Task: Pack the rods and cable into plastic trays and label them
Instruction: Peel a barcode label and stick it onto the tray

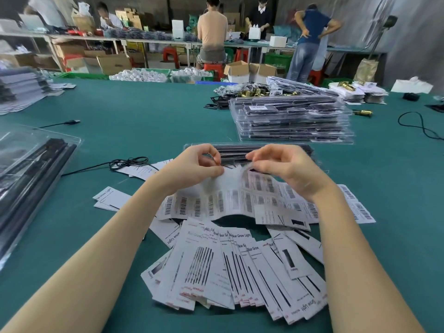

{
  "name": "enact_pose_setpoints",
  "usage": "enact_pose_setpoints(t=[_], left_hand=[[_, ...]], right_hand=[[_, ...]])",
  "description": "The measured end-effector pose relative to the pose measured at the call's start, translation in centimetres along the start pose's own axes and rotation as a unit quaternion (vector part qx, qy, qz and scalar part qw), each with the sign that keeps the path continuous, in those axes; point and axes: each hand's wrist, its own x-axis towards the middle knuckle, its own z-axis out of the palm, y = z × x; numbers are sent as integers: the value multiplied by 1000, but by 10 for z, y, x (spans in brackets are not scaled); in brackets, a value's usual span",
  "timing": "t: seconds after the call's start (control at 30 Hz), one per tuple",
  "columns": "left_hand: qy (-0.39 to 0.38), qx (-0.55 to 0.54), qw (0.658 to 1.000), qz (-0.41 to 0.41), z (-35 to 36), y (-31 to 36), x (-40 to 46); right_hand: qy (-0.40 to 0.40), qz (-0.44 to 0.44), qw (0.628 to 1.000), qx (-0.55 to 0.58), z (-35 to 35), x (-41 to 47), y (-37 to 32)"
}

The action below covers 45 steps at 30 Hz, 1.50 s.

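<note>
Green table (144, 111), busy workshop behind. Left hand (194, 164) and right hand (283, 167) pinching barcode label sheet (228, 200), perhaps peeling; filled tray (276, 150) just beyond.

Only thing I can actually read is "Grow Light" on the white paper inserts (216, 265) fanned out at the table's (144, 111) near edge. Barcode label sheet (216, 203) digits are too blurry for me.

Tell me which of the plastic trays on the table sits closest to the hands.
The single tray lying just beyond both hands, holding dark rods; the stack of trays stands farther back right, and another tray lies far left.
</note>
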Motion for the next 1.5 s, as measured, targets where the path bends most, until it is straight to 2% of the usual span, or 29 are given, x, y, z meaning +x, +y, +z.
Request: enact_pose_setpoints(t=[0.1,0.17,0.23,0.27,0.37,0.47,0.53,0.77,0.87,1.07,1.2,1.3,1.5], left_hand=[[-2,71,997,23,1,-2,0],[-4,171,983,63,3,3,-1],[19,248,962,117,6,9,-1],[38,253,957,135,7,13,-1],[92,143,977,129,8,21,-1],[54,-26,995,82,5,30,-2],[26,-85,994,69,4,32,-3],[-5,-77,996,52,-1,25,-3],[35,-85,995,38,-7,22,0],[84,-95,992,8,-14,16,6],[179,-75,981,-14,-25,0,9],[223,-24,974,-33,-27,-18,11],[225,18,973,-55,-19,-35,17]], right_hand=[[69,1,980,185,-14,-8,0],[117,7,973,197,-16,-7,2],[121,10,977,175,-11,-4,1],[116,12,980,163,-6,-1,0],[100,17,990,94,9,7,-4],[63,20,996,55,22,13,-7],[43,30,998,40,28,15,-7],[45,47,997,40,34,20,-4],[85,54,994,49,36,25,-5],[183,44,981,-46,43,42,-4],[242,81,965,-55,50,60,-5],[233,107,964,-65,59,72,-3],[206,125,964,-109,78,82,18]])
